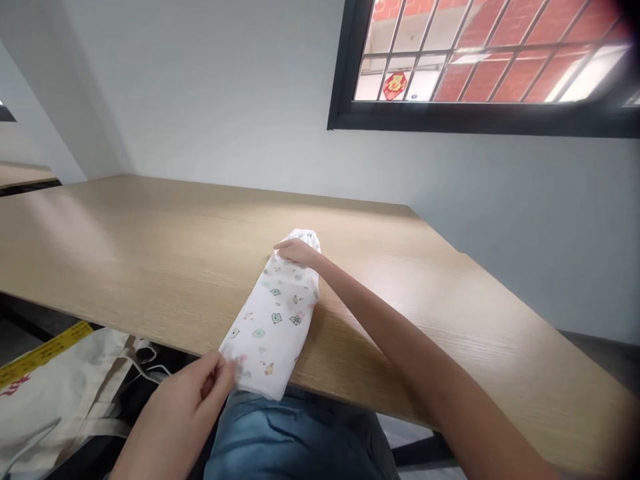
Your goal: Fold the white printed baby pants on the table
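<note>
A white cloth garment (275,313), seemingly a pair of children's pants folded lengthwise, lies on the wooden table (165,267). Small green, pink and orange animal prints cover it. Its far end is gathered, as if with elastic, while the near end hangs slightly over the table's front edge. My left hand (185,407) is closed in a pinch on the near left corner of the garment. Near the gathered end, my right hand (296,252) rests on the cloth with its fingers stretched out to the left.
A pale tote bag (65,393) with a yellow strip (45,353) is at the lower left below the table edge, beside white cords. Blue-clad legs (295,437) are under the near edge. Behind stand a white wall (225,100) and a barred window (450,53).
</note>
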Demonstrator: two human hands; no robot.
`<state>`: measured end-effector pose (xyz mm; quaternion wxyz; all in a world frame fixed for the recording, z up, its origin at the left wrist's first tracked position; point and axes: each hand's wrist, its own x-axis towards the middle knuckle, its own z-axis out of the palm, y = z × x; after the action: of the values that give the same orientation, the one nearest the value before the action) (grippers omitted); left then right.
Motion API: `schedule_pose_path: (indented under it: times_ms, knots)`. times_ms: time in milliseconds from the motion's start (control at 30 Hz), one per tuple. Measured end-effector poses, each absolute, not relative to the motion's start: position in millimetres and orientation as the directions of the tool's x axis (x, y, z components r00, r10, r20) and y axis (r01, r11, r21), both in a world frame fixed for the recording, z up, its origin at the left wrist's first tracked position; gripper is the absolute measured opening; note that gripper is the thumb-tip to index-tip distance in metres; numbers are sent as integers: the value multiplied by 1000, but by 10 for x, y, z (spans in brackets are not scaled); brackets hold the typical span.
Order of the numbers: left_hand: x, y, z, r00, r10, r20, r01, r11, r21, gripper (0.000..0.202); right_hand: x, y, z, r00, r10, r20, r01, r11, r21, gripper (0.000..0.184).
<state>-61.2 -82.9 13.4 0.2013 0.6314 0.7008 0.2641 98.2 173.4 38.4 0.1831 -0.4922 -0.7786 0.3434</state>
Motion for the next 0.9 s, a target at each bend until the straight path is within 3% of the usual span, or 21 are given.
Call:
schedule_pose_path:
  times_ms: [67,167,267,467,667,900]
  knots:
    - [-552,-732,147,-26,984,179,851,-72,520,35,1050,1701,352,-497,867,-40,649,340,-681,25]
    - [-370,-562,146,289,885,365,840,-417,346,25,1211,1602,387,-567,823,-31,660,431,-616,31]
    - [-124,-425,111,512,783,353,739,-611,285,29,1399,1410,434,-629,776,-47,667,507,-547,35]
    - [317,-422,150,711,638,297,602,-770,212,33,1860,977,462,-666,739,-103,704,576,-416,48]
    - [463,-114,333,862,459,214,435,-888,152,28,2100,831,480,-633,763,-132,747,557,-363,46]
    - [384,811,154,823,539,180,519,-842,150,43,1994,1153,395,-691,714,-111,702,629,-333,51]
